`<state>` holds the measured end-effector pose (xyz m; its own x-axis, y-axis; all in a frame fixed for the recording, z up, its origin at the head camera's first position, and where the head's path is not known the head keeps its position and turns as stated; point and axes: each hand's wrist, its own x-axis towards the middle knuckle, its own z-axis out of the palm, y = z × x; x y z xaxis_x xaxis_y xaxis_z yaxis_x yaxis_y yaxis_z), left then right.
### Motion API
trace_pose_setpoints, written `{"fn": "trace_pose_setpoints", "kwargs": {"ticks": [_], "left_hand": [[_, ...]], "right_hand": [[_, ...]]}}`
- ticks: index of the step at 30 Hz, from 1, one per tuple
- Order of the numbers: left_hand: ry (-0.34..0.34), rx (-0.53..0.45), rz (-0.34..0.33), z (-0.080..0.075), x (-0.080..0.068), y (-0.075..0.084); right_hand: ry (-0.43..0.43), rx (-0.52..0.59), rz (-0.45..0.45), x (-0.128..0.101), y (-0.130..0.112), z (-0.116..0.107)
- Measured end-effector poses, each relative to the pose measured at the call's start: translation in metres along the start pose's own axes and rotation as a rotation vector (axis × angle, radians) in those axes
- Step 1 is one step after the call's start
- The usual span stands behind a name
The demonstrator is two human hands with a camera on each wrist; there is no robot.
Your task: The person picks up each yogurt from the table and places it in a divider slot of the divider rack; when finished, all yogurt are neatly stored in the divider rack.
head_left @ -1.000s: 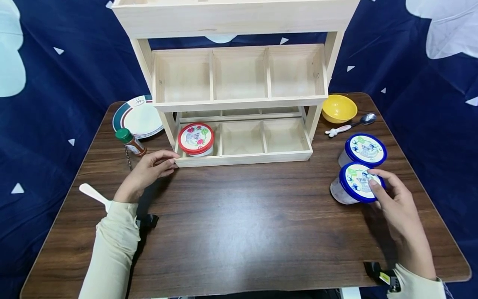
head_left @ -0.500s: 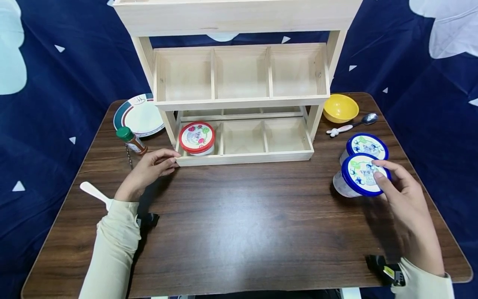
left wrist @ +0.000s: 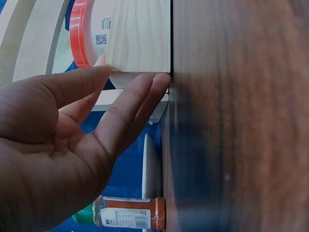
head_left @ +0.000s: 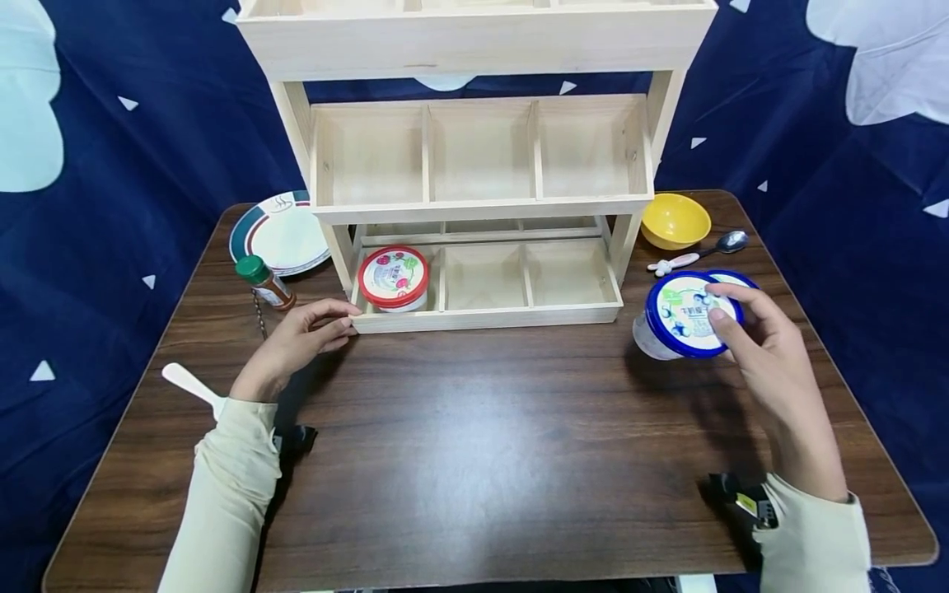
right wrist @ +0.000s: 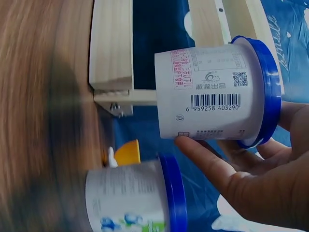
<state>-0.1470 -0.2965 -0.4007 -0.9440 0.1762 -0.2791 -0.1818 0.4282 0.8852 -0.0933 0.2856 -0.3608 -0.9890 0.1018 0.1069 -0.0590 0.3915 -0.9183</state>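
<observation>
Above the table's right side, the right hand [head_left: 756, 346] grips a blue-lidded tub [head_left: 678, 317] by lid rim and wall, clear of the surface. Judged light, rigid and smooth-walled, it is best held around the rim. Straight fingers of the left hand [head_left: 296, 342] rest against the wooden rack [head_left: 482, 315].

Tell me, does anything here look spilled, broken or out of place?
Nothing stands out. The wooden rack stands square, the red-lidded tub sits upright in its lower left compartment, and the right hand holds a blue-lidded tub tilted off the table, lid on. No spills show.
</observation>
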Motion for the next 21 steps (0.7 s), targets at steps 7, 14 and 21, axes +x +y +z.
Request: {"fn": "trace_pose_setpoints", "kwargs": {"ticks": [7, 14, 21], "left_hand": [[-0.008, 0.008, -0.009, 0.000, 0.001, 0.000], [-0.007, 0.010, -0.008, 0.000, 0.001, 0.000], [-0.013, 0.000, -0.005, 0.000, 0.001, -0.001]], "right_hand": [[-0.061, -0.046, -0.042, 0.015, -0.008, 0.016], [-0.092, -0.061, -0.075, 0.031, -0.012, 0.033], [-0.114, -0.034, -0.063, 0.042, -0.014, 0.049]]}}
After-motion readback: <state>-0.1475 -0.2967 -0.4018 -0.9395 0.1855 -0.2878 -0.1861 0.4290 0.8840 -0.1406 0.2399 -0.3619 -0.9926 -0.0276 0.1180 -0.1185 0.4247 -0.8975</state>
